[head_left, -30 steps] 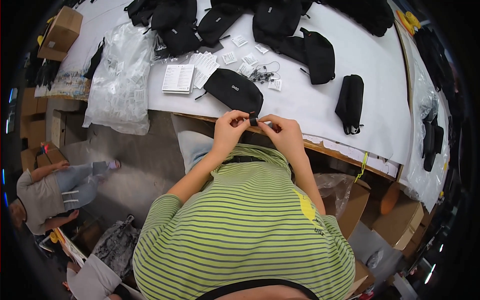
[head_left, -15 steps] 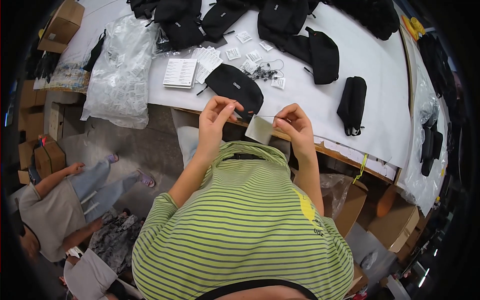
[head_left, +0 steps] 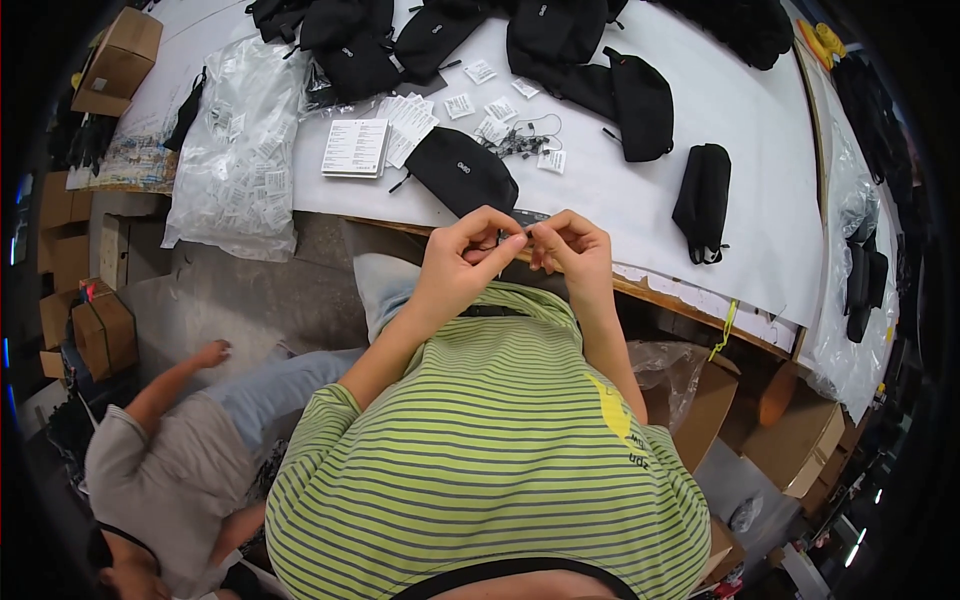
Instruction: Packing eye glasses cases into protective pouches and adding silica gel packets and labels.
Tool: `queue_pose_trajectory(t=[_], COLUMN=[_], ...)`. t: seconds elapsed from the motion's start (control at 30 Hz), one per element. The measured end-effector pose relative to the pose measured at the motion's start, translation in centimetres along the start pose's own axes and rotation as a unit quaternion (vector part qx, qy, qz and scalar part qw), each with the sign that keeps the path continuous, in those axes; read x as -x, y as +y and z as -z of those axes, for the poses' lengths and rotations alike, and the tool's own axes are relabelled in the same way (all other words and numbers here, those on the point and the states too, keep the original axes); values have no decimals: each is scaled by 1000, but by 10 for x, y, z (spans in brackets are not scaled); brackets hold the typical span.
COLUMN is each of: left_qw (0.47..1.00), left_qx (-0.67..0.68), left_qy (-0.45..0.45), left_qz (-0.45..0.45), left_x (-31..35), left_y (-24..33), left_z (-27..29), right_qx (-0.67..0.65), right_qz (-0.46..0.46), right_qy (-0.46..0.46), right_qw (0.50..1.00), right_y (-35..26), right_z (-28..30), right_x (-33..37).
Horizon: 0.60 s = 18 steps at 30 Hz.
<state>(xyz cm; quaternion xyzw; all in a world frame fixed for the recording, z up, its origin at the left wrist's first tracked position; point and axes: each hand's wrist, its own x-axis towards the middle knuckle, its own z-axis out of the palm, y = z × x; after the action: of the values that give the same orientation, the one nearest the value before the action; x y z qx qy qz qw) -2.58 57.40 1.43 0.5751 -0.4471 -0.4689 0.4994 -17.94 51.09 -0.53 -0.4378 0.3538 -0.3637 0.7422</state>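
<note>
My left hand (head_left: 462, 258) and my right hand (head_left: 575, 250) meet at the table's front edge, thumbs and forefingers pinched together. Between the fingertips is a thin black string (head_left: 528, 233), mostly hidden by the fingers. Just beyond them lies a black zip pouch (head_left: 462, 172), flat on the white table (head_left: 600, 215). Close to the pouch is a loose tangle of black strings (head_left: 520, 143). A stack of printed white cards (head_left: 355, 148) sits to the pouch's left, with more cards (head_left: 408, 125) fanned out beside it.
Small white sachets (head_left: 480, 71) lie scattered behind the pouch. More black pouches (head_left: 640, 105) are heaped at the back, and one pouch (head_left: 702, 200) lies at right. A clear plastic bag of sachets (head_left: 235, 150) hangs over the left edge. Another person (head_left: 180, 440) is at lower left.
My hands have come together from apart, where the string was stretched between them. The pale card that hung below is no longer plainly visible. The person at lower left has moved closer.
</note>
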Motion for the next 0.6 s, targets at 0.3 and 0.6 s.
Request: queue_pose_trajectory(t=[0.3, 0.6], left_qw=[1000, 997], left_qx=[-19, -74], left_qy=[-1, -27], left_qz=[3, -7], left_x=[1, 0], left_y=[0, 2], left_z=[1, 5], right_qx=[1, 92], right_qz=[-2, 5], right_qy=[-11, -13], right_qw=[1000, 996], right_y=[2, -5], right_z=[2, -1], right_x=[0, 3])
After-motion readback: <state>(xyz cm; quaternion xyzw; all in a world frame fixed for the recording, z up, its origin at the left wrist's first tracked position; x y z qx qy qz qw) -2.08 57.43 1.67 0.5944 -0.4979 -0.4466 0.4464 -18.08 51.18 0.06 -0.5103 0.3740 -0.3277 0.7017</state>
